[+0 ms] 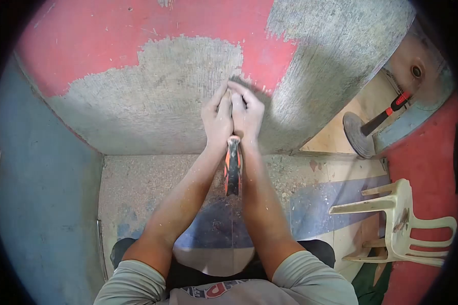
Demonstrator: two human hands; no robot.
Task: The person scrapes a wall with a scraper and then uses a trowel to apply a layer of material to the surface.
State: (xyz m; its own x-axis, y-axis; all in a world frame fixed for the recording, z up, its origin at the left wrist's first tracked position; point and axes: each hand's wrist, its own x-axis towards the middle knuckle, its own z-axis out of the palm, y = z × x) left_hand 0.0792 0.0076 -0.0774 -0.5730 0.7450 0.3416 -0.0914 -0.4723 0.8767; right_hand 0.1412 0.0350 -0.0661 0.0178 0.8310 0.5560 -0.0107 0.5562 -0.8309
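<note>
**Two hands bear a scraper against the painted panel**

While both arms reach forward, the left hand (217, 119) and right hand (248, 116) are clenched together over the head of a scraper (233, 168), its black-and-orange handle trailing back between the wrists. Its working end, hidden under the fingers, seems to press on the panel (152, 101), at the edge of the red paint (112, 46). It looks stiff and light; the rubbery handle offers the surer hold. A hammer (387, 114) lies well apart, a plastic chair (402, 223) farther right.
</note>
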